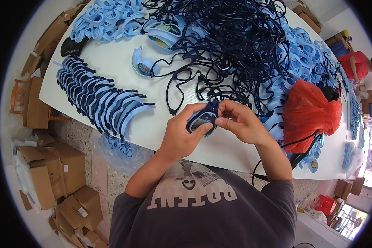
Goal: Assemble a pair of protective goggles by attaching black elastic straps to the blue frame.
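A pair of swim goggles [202, 120] with a dark navy frame, light blue rim and tinted lens is between my hands, close to the table's near edge. My left hand [178, 135] is closed round the lens side, its thumb pressing on the lens. At the goggles' other end my right hand [240, 124] pinches the edge between thumb and fingers; part of the goggles is hidden there. Just beyond lie loose navy rubber frames [175, 89] and a tangled navy heap [235, 45]. Light blue goggle pieces [144, 66] with lenses lie beyond my left hand.
A long row of nested blue and navy goggles [97, 97] lines the left of the white table [124, 78]. Light blue parts [107, 20] are heaped at the far left. A red plastic bag [310, 111] stands right. Cardboard boxes [56, 173] sit on the floor. A person [353, 66] is far right.
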The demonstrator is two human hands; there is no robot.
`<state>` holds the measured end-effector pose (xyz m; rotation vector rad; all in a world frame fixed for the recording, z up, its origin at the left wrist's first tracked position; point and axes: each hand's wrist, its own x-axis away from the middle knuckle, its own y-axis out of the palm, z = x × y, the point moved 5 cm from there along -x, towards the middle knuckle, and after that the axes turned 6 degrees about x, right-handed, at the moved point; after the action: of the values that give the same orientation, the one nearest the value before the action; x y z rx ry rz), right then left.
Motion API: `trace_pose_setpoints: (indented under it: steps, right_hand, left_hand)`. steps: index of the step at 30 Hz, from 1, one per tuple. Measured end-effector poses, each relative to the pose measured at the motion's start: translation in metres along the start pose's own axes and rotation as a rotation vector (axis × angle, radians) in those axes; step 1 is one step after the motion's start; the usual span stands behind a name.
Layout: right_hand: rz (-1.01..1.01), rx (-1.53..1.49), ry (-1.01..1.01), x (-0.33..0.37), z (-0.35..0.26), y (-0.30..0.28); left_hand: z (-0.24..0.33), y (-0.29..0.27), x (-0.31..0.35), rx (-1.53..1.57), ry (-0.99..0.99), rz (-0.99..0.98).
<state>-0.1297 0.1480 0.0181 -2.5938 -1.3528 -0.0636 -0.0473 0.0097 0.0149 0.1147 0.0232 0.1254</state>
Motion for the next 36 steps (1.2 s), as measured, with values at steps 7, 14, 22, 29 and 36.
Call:
trace_pose_setpoints:
  steps: [7, 14, 22, 29, 36]
  right_hand:
    - [-0.072, -0.190, 0.059, 0.005, 0.004, -0.001]
    - [-0.093, -0.329, 0.075, 0.011, 0.011, -0.002]
    - [-0.012, -0.307, 0.056, 0.012, -0.002, -0.002]
    - [0.039, -0.267, 0.046, 0.019, 0.000, -0.004]
    - [-0.032, -0.424, 0.057, 0.019, 0.005, -0.002]
  left_hand:
    - [-0.005, 0.000, -0.001, 0.133, -0.058, -0.079]
    - [-0.005, 0.004, -0.002, 0.353, -0.134, -0.120]
    - [-0.001, 0.005, -0.005, 0.295, -0.031, -0.072]
    - [-0.002, 0.008, -0.003, 0.181, -0.028, -0.043]
    - [-0.003, 0.009, -0.003, 0.334, -0.025, -0.100]
